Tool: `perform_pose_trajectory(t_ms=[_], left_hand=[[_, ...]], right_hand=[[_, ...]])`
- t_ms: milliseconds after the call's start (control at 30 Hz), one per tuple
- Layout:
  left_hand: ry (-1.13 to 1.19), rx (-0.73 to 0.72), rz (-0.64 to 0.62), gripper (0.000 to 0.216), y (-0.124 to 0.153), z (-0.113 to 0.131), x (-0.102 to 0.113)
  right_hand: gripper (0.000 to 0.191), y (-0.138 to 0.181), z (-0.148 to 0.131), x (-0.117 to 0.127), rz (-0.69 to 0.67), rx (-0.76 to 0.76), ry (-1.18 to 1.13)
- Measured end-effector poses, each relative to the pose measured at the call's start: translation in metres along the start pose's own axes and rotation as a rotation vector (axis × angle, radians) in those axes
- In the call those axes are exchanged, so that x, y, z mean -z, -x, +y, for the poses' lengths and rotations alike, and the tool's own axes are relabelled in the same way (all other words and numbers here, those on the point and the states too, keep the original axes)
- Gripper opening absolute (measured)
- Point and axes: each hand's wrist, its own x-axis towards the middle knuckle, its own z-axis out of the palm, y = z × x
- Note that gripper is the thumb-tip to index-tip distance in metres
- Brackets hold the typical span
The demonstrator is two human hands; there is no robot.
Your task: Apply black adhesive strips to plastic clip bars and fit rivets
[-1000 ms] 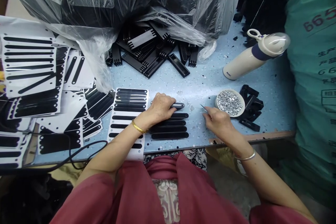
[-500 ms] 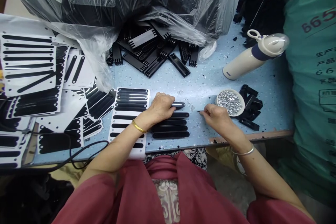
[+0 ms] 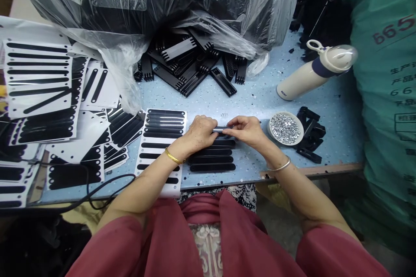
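My left hand [image 3: 203,132] is closed around a glossy black bar with rounded ends [image 3: 220,130], just above the table. At the bar's right end is my right hand [image 3: 245,130], its thumb and fingertips pinched on that end. Whatever small piece may be between these fingertips is hidden. Below both hands lie several similar black bars [image 3: 212,159] in a neat stack of rows. Under my left forearm is a white sheet with black rounded strips [image 3: 156,145]. To the right of my right hand stands a round white bowl [image 3: 270,126] full of small silvery pieces [image 3: 285,128].
Black slotted plastic parts [image 3: 195,67] are heaped under a clear plastic bag [image 3: 156,4] at the back. A cream bottle [image 3: 300,78] stands behind the bowl, small black parts [image 3: 310,132] beside it. Strip sheets [image 3: 39,82] and a black cable [image 3: 107,180] lie left; a green sack [image 3: 383,95] stands right.
My right hand has moved left from beside the bowl to the bar's right end, bringing a tiny dark piece that no longer shows. My left hand has kept its hold.
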Motion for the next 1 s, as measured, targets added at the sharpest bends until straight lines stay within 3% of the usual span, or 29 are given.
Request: perform_pose_trajectory(t_ms=[133,300,633,833,1000], left_hand=[[-0.008,0.005,-0.015,0.013,-0.0005,0.0014,0.0018],[0.001,0.014,-0.023,0.013,-0.0020,0.0019,0.0022],[0.008,0.017,0.022,0.013,-0.0025,0.0002,-0.0028],[0.022,0.012,0.025,0.012,-0.0030,0.0001,-0.0027],[0.039,0.005,0.053,0.010,-0.0025,-0.0017,-0.0045]], right_hand=[[0.048,-0.0051,-0.0034,0.0021,-0.087,-0.044,-0.105],[0.045,-0.0096,-0.0087,0.0022,-0.123,0.010,-0.102],[0.049,-0.0082,0.0000,-0.0054,-0.007,0.151,0.033],[0.054,-0.0061,-0.0057,0.0022,-0.098,-0.005,-0.105],[0.051,-0.0050,-0.0059,0.0033,-0.095,-0.020,-0.092]])
